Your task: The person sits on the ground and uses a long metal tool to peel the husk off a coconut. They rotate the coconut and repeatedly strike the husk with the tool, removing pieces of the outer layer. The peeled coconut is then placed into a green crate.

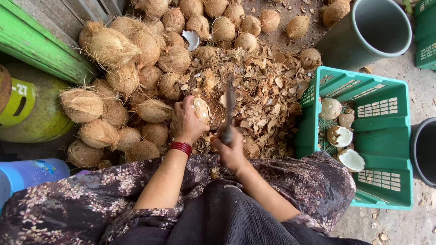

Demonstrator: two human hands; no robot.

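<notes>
Brown, fibrous husk chips point(254, 95) lie heaped on the ground in front of the seated person. The left hand point(185, 121) has its grip closed around a partly peeled coconut point(200, 109), held just above the chips. The right hand point(230, 152) is wrapped tight on the handle of a cleaver point(229, 106), blade pointing away, beside the coconut. Whole coconuts point(131, 68) are piled to the left; a green crate point(363, 131) with peeled pieces stands on the right.

Outdoor coconut-husking yard, as I see it.
I look down on a heap of husked coconuts point(136, 68), a litter of shell chips point(259, 95) on bare ground, a green plastic crate point(386, 149) of peeled pieces, and grey buckets point(368, 31).
</notes>
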